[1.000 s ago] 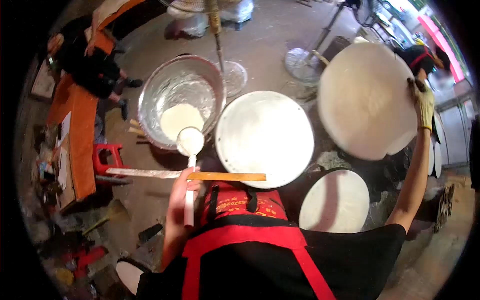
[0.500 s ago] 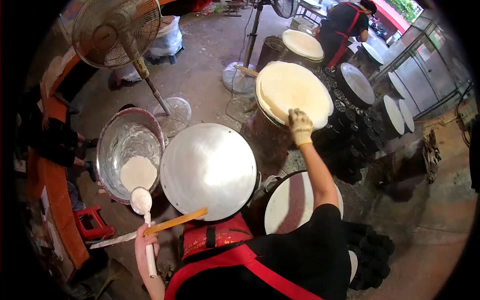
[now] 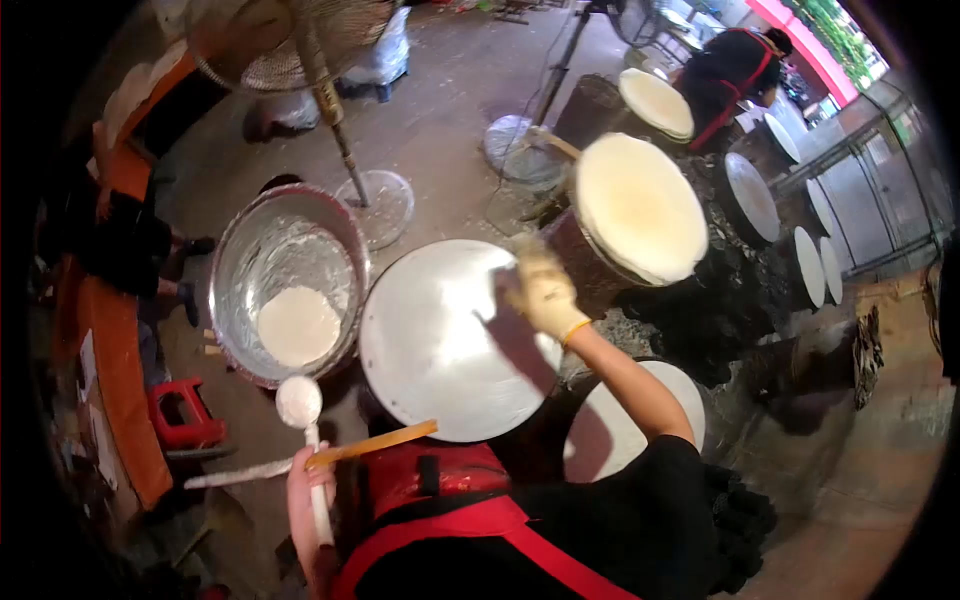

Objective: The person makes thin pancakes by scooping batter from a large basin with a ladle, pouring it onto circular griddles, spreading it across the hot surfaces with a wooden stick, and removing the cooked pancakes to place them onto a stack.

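Observation:
My left hand [image 3: 312, 478] is closed round the white handle of a ladle [image 3: 299, 402] and a flat wooden stick [image 3: 372, 443], which cross in its grip. The ladle's bowl is beside the near rim of a metal pot [image 3: 222, 300] with pale batter [image 3: 299, 326] inside. My right hand [image 3: 545, 290], in a pale glove, is above the right edge of a round metal plate [image 3: 430, 340]; its fingers are smeared by motion. Behind it, thin round sheets [image 3: 642, 208] lie stacked on a round stand.
A standing fan [image 3: 325, 100] rises behind the pot. At left are a red stool [image 3: 187, 415] and a seated person [image 3: 125, 240]. A co-worker [image 3: 728, 75] bends over at the back right. Another round plate holds a pale sheet [image 3: 640, 420] at lower right.
My right hand first held up a large round sheet, then was at the stack, and is now over the metal plate without the sheet. The ladle has stayed in my left hand.

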{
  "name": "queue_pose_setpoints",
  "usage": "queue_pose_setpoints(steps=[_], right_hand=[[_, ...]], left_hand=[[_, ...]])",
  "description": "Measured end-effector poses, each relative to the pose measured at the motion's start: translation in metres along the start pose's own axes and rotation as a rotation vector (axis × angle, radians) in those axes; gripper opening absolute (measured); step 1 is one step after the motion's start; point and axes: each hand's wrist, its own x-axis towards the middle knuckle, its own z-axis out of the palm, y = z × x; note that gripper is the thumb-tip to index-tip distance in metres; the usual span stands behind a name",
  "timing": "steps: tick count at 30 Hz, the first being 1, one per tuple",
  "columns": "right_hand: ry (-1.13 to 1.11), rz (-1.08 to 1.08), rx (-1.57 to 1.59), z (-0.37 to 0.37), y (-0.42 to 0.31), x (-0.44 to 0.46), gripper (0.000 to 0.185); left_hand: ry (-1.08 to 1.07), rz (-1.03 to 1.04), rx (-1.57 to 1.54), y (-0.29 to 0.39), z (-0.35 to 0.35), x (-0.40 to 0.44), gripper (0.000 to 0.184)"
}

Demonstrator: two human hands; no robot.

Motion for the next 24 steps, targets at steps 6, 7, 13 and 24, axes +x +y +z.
queue_pose_setpoints(steps=[6,7,13,24], right_hand=[[-0.579,-0.758,0.434,0.077,-0.255,-0.002,0.066],[-0.503,-0.648,0.591,0.110,-0.278,0.000,0.060],[-0.642,0.235,0.789,0.127,-0.262,0.067,0.045],[-1.113,0.021,0.426,0.171,-0.297,0.271,0.046]], left_hand=[[0.051,0.073,0.642,0.054,-0.003,0.072,0.029],[-0.099,-0.066,0.435,0.081,-0.028,0.103,0.030],[-0.073,-0.031,0.404,0.219,-0.019,0.161,0.019],[0.561,0.121,0.062,0.305,-0.038,0.284,0.007]])
